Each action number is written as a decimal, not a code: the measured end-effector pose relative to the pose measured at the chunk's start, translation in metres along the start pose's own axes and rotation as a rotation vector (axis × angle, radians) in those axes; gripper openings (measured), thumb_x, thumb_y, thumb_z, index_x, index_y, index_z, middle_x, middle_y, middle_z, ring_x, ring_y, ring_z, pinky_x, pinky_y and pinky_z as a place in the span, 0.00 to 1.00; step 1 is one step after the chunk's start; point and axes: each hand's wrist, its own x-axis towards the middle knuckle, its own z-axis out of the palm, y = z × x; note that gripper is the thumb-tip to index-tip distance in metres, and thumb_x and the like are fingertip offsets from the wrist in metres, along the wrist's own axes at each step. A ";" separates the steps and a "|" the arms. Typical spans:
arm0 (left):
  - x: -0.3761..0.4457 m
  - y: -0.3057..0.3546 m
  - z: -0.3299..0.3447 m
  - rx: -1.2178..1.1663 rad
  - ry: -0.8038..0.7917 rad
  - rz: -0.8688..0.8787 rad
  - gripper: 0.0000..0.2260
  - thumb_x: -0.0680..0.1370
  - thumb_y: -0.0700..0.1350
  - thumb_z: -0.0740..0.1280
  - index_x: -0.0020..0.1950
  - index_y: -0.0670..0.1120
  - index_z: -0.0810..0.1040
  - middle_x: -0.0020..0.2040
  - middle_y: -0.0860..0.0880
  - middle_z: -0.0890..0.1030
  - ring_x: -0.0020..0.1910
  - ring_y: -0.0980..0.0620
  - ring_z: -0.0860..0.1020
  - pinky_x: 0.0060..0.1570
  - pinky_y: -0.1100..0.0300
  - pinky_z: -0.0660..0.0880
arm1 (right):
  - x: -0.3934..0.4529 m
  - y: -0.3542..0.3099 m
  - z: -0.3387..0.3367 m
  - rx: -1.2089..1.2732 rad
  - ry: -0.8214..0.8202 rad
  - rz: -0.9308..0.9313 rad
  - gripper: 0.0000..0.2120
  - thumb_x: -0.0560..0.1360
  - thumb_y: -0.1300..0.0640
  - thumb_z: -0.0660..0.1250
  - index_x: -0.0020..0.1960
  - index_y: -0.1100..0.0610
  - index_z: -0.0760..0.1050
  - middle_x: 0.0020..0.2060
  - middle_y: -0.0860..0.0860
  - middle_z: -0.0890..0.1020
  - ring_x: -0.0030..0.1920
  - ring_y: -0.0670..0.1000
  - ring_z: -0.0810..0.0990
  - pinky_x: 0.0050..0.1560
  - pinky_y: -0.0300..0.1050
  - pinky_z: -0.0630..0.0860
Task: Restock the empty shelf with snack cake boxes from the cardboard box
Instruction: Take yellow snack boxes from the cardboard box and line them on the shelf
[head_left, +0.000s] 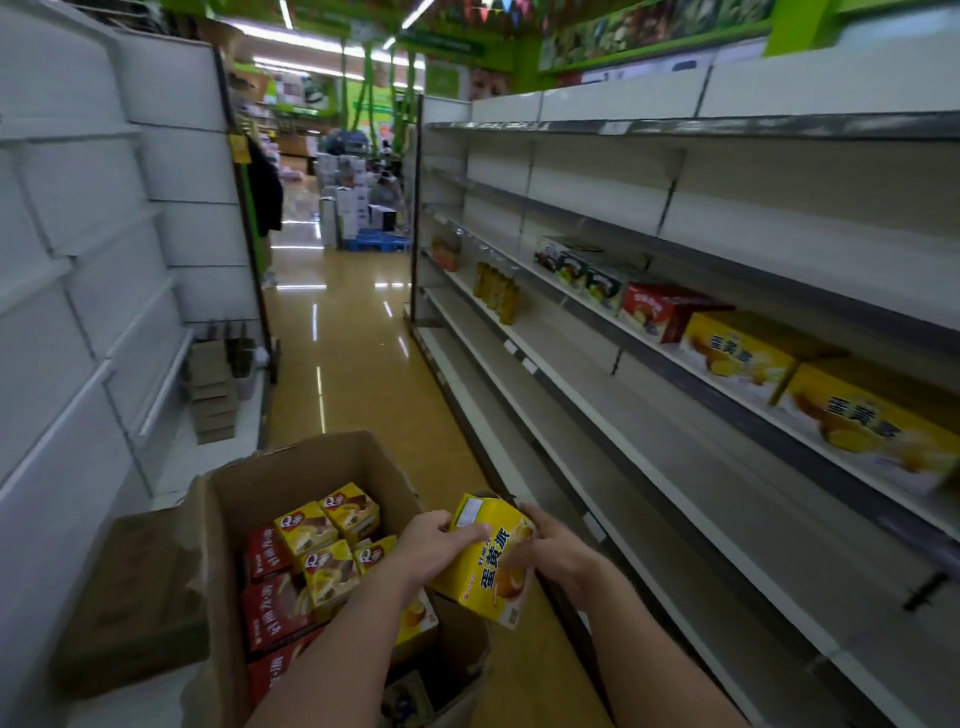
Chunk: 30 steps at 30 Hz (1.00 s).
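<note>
Rightward of the fingers, a long white shelf unit (675, 467) runs along the aisle; one tier carries two yellow boxes (810, 384), a red box (657, 312) and darker boxes (576, 267) farther along; the tiers below them lie bare. Below and left of the fingers, an open cardboard box (291, 483) holds small yellow boxes (324, 535) and red boxes (270, 587). Between both hands, a yellow snack cake box (493, 566) is held tilted above the carton's right edge; left hand (431, 545) fingers curl over its upper left side; right hand (556, 556) fingers grasp its right side.
</note>
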 end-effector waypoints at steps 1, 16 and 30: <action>0.000 0.005 0.004 0.022 -0.040 0.006 0.17 0.67 0.57 0.75 0.43 0.46 0.78 0.42 0.48 0.80 0.42 0.51 0.78 0.42 0.57 0.73 | -0.007 0.000 -0.008 -0.063 0.007 0.000 0.37 0.70 0.71 0.68 0.75 0.55 0.59 0.61 0.56 0.77 0.57 0.52 0.77 0.56 0.45 0.75; -0.011 0.058 0.148 -0.017 -0.308 0.008 0.54 0.60 0.67 0.72 0.78 0.51 0.48 0.75 0.43 0.62 0.71 0.41 0.65 0.67 0.46 0.67 | -0.092 0.069 -0.104 0.493 0.552 -0.044 0.20 0.70 0.74 0.69 0.56 0.59 0.69 0.47 0.58 0.81 0.42 0.57 0.82 0.38 0.48 0.79; -0.063 0.131 0.362 0.192 -0.481 0.401 0.07 0.78 0.50 0.67 0.52 0.49 0.77 0.49 0.49 0.81 0.49 0.49 0.79 0.50 0.58 0.74 | -0.215 0.123 -0.249 0.484 1.063 -0.053 0.14 0.71 0.68 0.71 0.46 0.58 0.66 0.42 0.55 0.78 0.39 0.51 0.78 0.38 0.42 0.76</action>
